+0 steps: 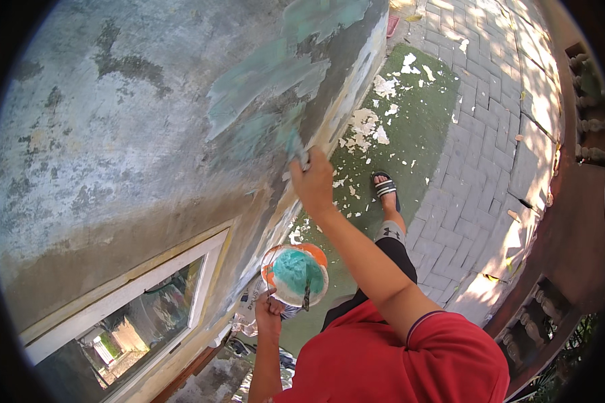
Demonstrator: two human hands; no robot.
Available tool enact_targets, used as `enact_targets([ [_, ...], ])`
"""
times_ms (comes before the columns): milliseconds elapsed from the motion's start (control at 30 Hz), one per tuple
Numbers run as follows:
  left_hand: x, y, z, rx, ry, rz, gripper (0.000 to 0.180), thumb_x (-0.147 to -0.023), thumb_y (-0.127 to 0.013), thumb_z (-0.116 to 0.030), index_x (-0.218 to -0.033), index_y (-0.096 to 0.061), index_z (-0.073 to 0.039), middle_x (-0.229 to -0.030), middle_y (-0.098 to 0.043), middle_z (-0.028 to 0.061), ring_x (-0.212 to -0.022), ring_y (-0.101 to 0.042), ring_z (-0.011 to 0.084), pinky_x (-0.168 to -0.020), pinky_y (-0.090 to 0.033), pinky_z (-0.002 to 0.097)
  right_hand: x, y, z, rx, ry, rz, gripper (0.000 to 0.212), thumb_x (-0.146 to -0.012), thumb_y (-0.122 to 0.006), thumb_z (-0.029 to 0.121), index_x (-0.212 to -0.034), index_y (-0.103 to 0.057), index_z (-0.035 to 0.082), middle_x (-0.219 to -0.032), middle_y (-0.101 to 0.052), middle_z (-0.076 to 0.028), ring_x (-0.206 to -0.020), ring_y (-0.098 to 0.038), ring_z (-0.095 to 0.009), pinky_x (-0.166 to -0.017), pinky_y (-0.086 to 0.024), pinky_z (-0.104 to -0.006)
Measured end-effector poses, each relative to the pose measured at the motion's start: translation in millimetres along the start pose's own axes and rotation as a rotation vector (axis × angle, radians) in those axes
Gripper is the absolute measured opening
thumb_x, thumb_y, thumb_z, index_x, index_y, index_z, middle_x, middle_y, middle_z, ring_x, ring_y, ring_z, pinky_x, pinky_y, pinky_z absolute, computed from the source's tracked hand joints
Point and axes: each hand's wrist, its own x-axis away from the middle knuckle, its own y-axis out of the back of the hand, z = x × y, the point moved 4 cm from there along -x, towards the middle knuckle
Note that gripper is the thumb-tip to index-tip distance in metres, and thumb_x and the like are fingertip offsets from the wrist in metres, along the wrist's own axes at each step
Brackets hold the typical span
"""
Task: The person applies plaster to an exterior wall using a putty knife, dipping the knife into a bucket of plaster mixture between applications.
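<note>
My right hand point(314, 183) is raised to the grey wall point(114, 134), closed on a small flat scraper point(304, 160) that my fingers partly cover. The scraper's edge meets a smear of teal filler point(265, 84) spread over the wall near its corner. Lower down, my left hand point(269, 307) is closed at the side of an orange and white bucket point(321, 258), holding it up close to the wall. Teal paste point(296, 272) fills much of the bucket. A dark, narrow tool point(307, 292) leans over its near rim.
A white-framed window point(205, 269) is set in the wall at lower left. Pale paint flakes point(366, 124) litter the green ground point(400, 161) around my sandalled foot point(386, 188). Grey pavers point(480, 161) run along the right, toward a brown balustrade point(588, 188).
</note>
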Motion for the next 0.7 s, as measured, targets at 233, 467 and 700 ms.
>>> enact_targets([
  [233, -2, 9, 5, 0.005, -0.004, 0.002, 0.035, -0.096, -0.05, -0.03, -0.107, -0.061, 0.002, -0.056, -0.034, -0.0041, -0.052, -0.033, 0.0091, -0.055, -0.032, 0.0281, -16, -41, 37, -0.034, 0.142, 0.024, 0.022, -0.083, -0.067, 0.013, -0.086, -0.05, 0.0, -0.079, -0.055, -0.021, -0.069, -0.058, -0.039, -0.062, -0.045, -0.0459],
  [467, 1, 13, 11, 0.035, 0.016, -0.038, 0.033, -0.096, -0.051, -0.029, -0.107, -0.062, 0.0, -0.057, -0.034, -0.0041, -0.052, -0.033, 0.0091, -0.055, -0.032, 0.028, -1, 15, 58, -0.176, -0.024, 0.126, 0.021, -0.084, -0.065, 0.014, -0.084, -0.049, 0.0, -0.078, -0.055, -0.02, -0.07, -0.056, -0.042, -0.063, -0.044, -0.0487],
  [700, 2, 12, 6, -0.003, 0.02, -0.04, 0.032, -0.098, -0.049, -0.028, -0.108, -0.06, 0.0, -0.057, -0.034, -0.0043, -0.052, -0.032, 0.009, -0.055, -0.032, 0.0277, -82, -13, -96, 0.119, -0.216, -0.06, 0.017, -0.083, -0.064, 0.012, -0.082, -0.053, -0.001, -0.079, -0.058, -0.022, -0.079, -0.058, -0.043, -0.07, -0.045, -0.05],
])
